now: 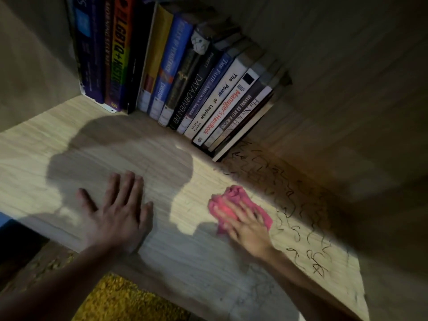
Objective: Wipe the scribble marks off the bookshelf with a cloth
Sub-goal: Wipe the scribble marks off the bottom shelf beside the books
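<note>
A pale wood-grain shelf board runs across the view. Black scribble marks cover its right part, from the leaning books down to the front edge. A crumpled pink cloth lies on the board just left of the scribbles. My right hand presses flat on the cloth with straight, spread fingers. My left hand rests flat on the bare board further left, fingers spread, holding nothing.
A row of books stands at the back, the right ones leaning. The shelf's side wall rises at the right, another wall at the left. Below the front edge lies a yellow rug.
</note>
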